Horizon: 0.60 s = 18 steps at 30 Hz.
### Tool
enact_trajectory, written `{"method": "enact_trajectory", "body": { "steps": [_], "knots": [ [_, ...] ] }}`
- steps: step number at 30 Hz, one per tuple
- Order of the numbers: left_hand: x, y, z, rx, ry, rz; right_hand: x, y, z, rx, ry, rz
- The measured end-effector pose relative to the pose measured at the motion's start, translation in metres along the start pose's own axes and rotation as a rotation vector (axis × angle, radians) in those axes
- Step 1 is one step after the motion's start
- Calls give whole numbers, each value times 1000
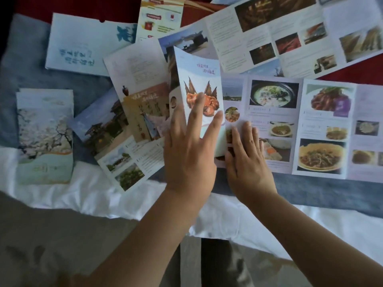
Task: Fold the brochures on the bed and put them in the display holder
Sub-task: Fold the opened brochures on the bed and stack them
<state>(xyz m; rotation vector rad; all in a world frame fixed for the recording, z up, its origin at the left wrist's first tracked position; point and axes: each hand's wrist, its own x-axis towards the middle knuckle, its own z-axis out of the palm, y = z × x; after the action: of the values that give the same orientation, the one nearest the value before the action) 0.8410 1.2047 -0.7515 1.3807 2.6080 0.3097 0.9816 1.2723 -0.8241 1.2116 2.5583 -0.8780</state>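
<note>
Your bed (124,195) carries a white sheet and a grey-blue runner, strewn with brochures. The food brochure (275,125) lies open right in front of you, its long axis running from your hands away to the right. Your left hand (189,160), fingers straight and spread, pushes its raised cover panel (199,83) over; your right hand (246,162) rests flat on the page just beside the crease, nearer the unfolded length. Neither grips anything. Left of the food brochure lie a temple brochure (124,129), partly under that panel, and a folded blossom brochure (44,137); beyond it, a long photo brochure (290,34). No display holder shows.
</note>
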Motion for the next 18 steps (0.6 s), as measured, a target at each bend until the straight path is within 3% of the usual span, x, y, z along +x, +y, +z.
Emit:
{"method": "enact_trajectory", "body": {
  "steps": [3,7,10,18],
  "knots": [
    [-3,17,-2,-76,-24,31,-7,23,-14,-124,-2,-15],
    [-5,34,-5,-145,-23,63,-21,66,-40,-315,48,227],
    [-8,49,-5,-186,-35,112,-32,93,-55,-264,33,289],
    [-19,97,4,-329,-59,271,-46,116,-56,-155,-7,224]
  ]
}}
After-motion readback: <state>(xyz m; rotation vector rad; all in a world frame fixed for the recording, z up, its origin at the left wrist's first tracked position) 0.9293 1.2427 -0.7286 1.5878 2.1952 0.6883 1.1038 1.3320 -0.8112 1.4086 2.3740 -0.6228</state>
